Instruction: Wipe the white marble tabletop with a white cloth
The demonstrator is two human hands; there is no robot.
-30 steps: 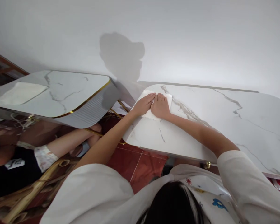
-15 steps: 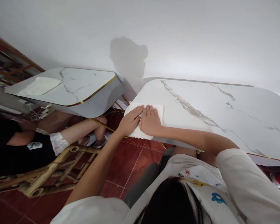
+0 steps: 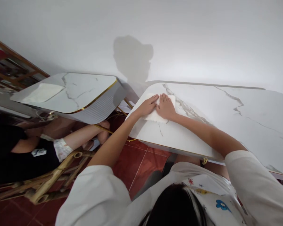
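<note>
A thin white cloth [image 3: 155, 117] lies flat near the left end of a white marble-patterned table [image 3: 214, 106]. My left hand [image 3: 148, 106] rests on its upper part, palm down, fingers stretched out and angled to the right. Beside it, my right hand [image 3: 166, 107] also presses flat on the cloth, its fingers pointing away from me. The thumbs are close together. Neither hand is wrapped around anything. Part of the cloth is hidden under both hands.
To the left stands a second marble-patterned table [image 3: 85, 86] with a gold edge and another white cloth [image 3: 43, 92] on it. A seated person [image 3: 28, 147] is by a bamboo chair [image 3: 56, 175]. A white wall [image 3: 191, 40] rises behind both tables.
Both hands have slid the cloth away from me and to the right, from the table's near left edge further onto the top. The cloth's near edge no longer overhangs.
</note>
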